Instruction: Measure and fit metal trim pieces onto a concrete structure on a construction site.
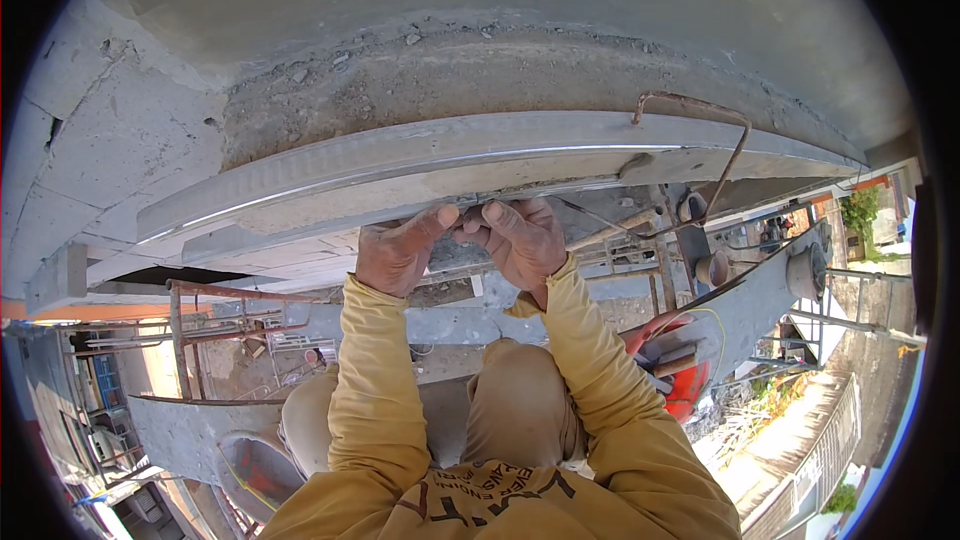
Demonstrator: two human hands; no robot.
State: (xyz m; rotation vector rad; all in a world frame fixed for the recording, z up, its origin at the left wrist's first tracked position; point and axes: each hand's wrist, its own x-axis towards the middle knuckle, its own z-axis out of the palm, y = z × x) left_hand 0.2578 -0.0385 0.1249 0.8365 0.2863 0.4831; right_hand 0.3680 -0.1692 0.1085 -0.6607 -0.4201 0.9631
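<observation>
My left hand (400,250) and my right hand (520,240) are raised side by side at the lower edge of a long grey straightedge bar (400,145) lying along a concrete ledge. Both have fingers curled and pinched at a thin dark wire or strip (470,200) along that edge; what exactly they grip is too small to make out. Just right of my right hand, a bent rusty rod clamp (740,135) hooks over the bar, its lower part reaching down toward my fingers.
Below are scaffold planks (170,415), rusty tubes (178,330), a bucket (255,475) at lower left, a red basin (685,385) with tools at right and containers (805,265) farther right. My knees rest between them, high above the ground. Light blocks (110,130) form the wall at left.
</observation>
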